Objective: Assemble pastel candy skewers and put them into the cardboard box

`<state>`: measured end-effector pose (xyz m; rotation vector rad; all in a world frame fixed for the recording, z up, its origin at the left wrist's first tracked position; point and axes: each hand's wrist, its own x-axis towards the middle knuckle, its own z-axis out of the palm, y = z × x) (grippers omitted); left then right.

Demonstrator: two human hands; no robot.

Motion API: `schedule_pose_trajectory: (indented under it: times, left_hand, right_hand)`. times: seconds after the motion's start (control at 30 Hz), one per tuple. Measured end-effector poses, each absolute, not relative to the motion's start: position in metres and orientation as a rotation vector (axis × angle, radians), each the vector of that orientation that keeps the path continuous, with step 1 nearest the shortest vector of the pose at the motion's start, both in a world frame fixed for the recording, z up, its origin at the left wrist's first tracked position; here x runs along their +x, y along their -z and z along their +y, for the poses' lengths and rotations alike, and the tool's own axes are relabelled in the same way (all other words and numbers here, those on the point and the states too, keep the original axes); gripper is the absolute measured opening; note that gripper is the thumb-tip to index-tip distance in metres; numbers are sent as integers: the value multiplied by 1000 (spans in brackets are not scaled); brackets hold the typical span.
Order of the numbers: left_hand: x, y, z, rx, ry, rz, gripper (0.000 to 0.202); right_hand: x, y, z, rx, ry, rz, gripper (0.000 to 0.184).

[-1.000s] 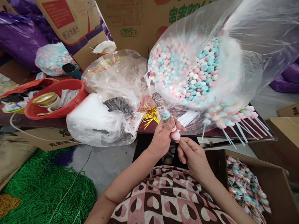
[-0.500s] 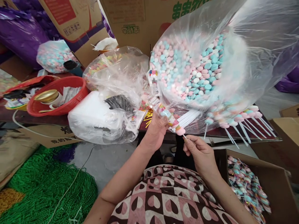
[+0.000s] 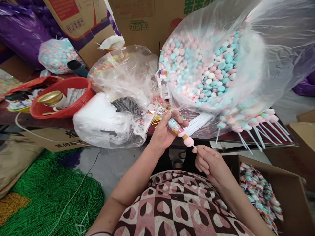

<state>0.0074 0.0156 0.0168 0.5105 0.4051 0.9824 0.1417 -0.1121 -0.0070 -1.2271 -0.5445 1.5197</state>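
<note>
Head view: candy skewer (image 3: 182, 133) slanted away and left from the right hand (image 3: 209, 160)

Far left of the grip, a red basket (image 3: 83, 101) stood on the table (image 3: 7, 118). Nearer, a white plastic bag (image 3: 92, 121) lay at the table edge, with yellow ties (image 3: 155, 121) between it and the left hand (image 3: 162, 133). That hand was loosely cupped around the skewer's far end, its fingers partly spread; whether its thumb pressed on the printed wrap (image 3: 177, 128) could not be told.

The skewer lay between the 2 hands, above the lap. Its long axis ran from the blue end at the left hand, back and rightward through the pink sweet (image 3: 188, 141), to the white stick (image 3: 194, 147). There the right hand pinched the stick's bare end between thumb and finger, just beside the pink sweet; it was the nearer hand to the stick, the left to the blue end.

Beyond the grip lay loose white sticks (image 3: 200, 123). Ahead and right sat 1 large clear bag (image 3: 251, 65) of sweets. Farther right, other skewers (image 3: 258, 121) lined the table edge, and a cardboard box (image 3: 292, 193) stood below it.
</note>
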Motion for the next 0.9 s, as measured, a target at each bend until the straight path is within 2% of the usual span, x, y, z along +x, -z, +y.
schedule_pose_trajectory:
  times: [0.23,0.5,0.73,0.9]
  left_hand:
    - [8,-18,8,767,-991,482,27]
    - [9,-16,11,565,-1073,555,29]
    - [13,-11,-6,626,-938,470,34]
    - [0,-32,5,613,-1065,545,39]
  right_hand:
    - [139,4,-106,-1170,-1661,-491,28]
    - [133,12,-110,-1527,-1184,-867,37]
    - [125,13,-110,-1296,-1441,-682,33]
    - [134,17,-111,-1546,-1135,-886,36]
